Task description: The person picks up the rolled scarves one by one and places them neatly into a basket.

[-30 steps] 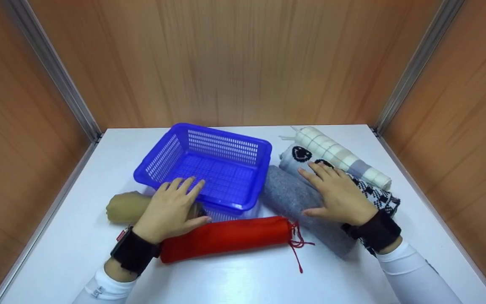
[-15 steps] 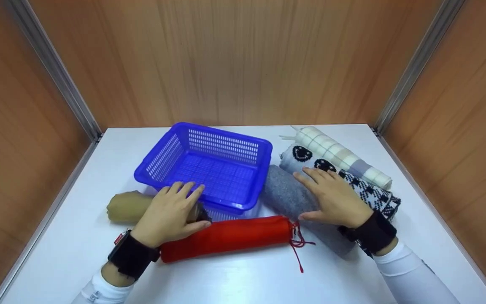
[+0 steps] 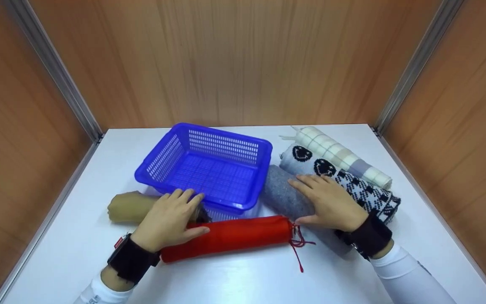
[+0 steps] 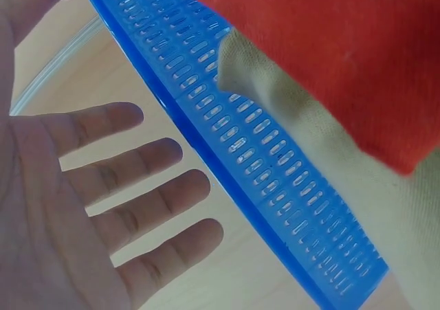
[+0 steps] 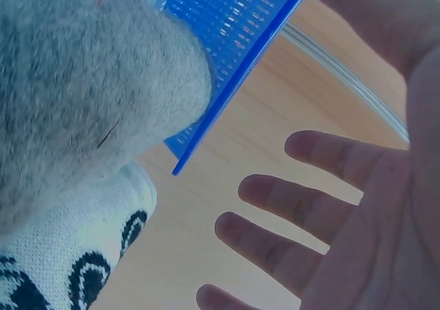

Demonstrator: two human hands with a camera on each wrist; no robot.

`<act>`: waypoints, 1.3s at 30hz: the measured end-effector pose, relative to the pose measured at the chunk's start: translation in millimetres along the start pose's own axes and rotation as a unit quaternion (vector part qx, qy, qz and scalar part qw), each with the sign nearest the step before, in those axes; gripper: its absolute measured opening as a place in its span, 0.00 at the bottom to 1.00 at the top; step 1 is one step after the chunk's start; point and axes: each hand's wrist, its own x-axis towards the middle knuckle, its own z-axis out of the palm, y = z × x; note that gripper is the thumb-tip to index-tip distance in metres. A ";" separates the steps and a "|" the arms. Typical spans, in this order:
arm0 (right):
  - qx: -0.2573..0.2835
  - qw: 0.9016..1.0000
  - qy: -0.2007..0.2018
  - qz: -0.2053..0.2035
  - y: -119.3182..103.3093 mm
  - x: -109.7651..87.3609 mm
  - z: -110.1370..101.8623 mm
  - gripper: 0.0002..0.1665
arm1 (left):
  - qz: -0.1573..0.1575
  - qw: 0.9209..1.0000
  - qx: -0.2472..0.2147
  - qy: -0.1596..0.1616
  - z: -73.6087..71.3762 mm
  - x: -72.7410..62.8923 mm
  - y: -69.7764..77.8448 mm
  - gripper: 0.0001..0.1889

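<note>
My left hand (image 3: pixel 166 220) hovers with spread fingers above a rolled red scarf (image 3: pixel 243 234) and a rolled olive cloth (image 3: pixel 129 207). In the left wrist view, its open palm is apart from the red scarf (image 4: pixel 330 56) and the basket. Over a rolled grey cloth (image 3: pixel 285 192) is my right hand (image 3: pixel 330 203), fingers straight and holding nothing. The right wrist view shows the grey cloth (image 5: pixel 103 76) apart from that palm. A blue plastic basket (image 3: pixel 230 134) stands between and beyond the hands, with nothing in it. Part of the olive roll is hidden by my left hand.
Right of the grey roll lie a knitted black-and-white roll with smiley faces (image 3: pixel 324 167) and a cream checked roll (image 3: pixel 331 147). Wood-grain panels (image 3: pixel 243 63) close off the back and sides of the white table (image 3: pixel 234 280).
Both hands have drawn slightly back toward the body; the right one has also shifted a little left, uncovering more of the knitted roll. The basket and rolls stay put.
</note>
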 end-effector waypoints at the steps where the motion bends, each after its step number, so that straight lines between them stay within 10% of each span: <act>1: -0.001 1.000 -0.001 -0.002 -0.7 -0.1 0.3 0.62 | 0.000 1.000 -0.003 -0.002 0.5 -0.3 0.3 0.43; 39: 0.017 0.999 -0.004 -0.034 -23.9 3.4 13.0 0.57 | 0.073 0.997 -0.015 0.024 16.7 -6.9 18.0 0.33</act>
